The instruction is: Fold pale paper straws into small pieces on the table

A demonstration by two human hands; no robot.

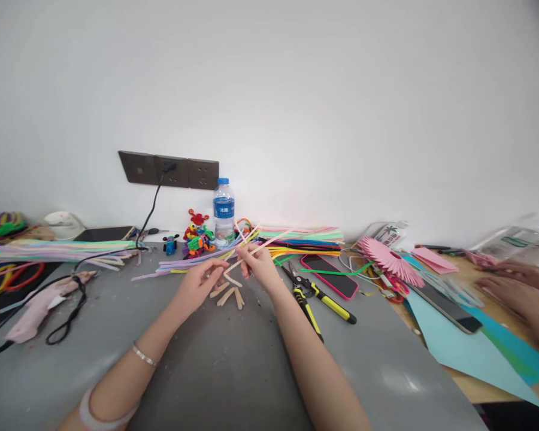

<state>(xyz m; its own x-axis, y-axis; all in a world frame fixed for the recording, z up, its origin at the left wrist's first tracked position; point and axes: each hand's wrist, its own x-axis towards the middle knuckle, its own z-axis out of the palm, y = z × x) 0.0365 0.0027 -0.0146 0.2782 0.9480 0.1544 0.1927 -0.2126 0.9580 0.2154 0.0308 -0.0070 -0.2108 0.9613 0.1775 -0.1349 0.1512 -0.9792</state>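
Above the grey table, my right hand [261, 268] is closed in a pinch on a cream pipe cleaner [273, 240]. One long straight end of it sticks up to the right, and its lower part is bent sharply below my fingers. My left hand [200, 286] is also closed, its thumb and fingertips pinching at the pipe cleaner's left side. More cream ends rise between the hands. Just under them, short folded beige pipe cleaner pieces [230, 297] lie on the table. Yellow-and-black pliers [317, 293] rest to the right of my right hand.
Behind my hands stand a water bottle [223, 212], small colourful pipe cleaner figures [198, 234] and bundles of coloured pipe cleaners [309, 245]. A pink glue gun [38, 311] with its cord lies left. Rightward are a phone [330, 275], a pink paper fan [388, 258] and another person's hands [516, 287].
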